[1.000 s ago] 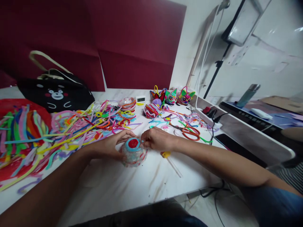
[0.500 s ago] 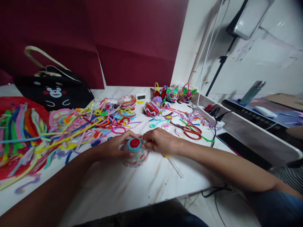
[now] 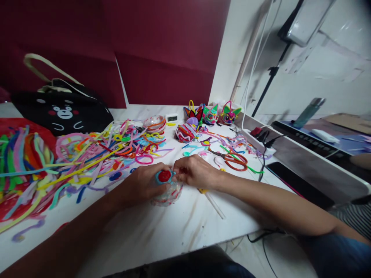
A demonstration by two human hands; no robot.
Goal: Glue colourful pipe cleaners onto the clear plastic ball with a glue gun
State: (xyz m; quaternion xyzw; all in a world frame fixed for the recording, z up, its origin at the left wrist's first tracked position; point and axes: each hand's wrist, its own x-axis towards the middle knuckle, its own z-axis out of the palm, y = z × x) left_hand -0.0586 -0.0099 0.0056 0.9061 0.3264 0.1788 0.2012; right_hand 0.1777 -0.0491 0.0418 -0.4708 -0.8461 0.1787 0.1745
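Note:
A clear round ball (image 3: 168, 196) with red streaks stands on the white table (image 3: 185, 231) before me. Its top carries a red disc (image 3: 164, 176) ringed in light blue. My left hand (image 3: 146, 181) wraps round the ball's left side, with the thumb across its front. At the upper right of the ball, my right hand (image 3: 193, 172) pinches close to the blue ring; whatever lies between its fingertips is too small to make out.
Tangled colourful pipe cleaners (image 3: 98, 158) cover the left. Orange-handled scissors (image 3: 235, 161), a black phone (image 3: 300, 184) and a clear stick (image 3: 215, 205) lie to the right. Decorated animal heads (image 3: 211, 115) and a small clock (image 3: 171, 118) stand behind; a black bag (image 3: 63, 112) is back left.
My left hand has shifted up and closer round the disc, its fingers now nearer my right hand. The right hand has barely moved.

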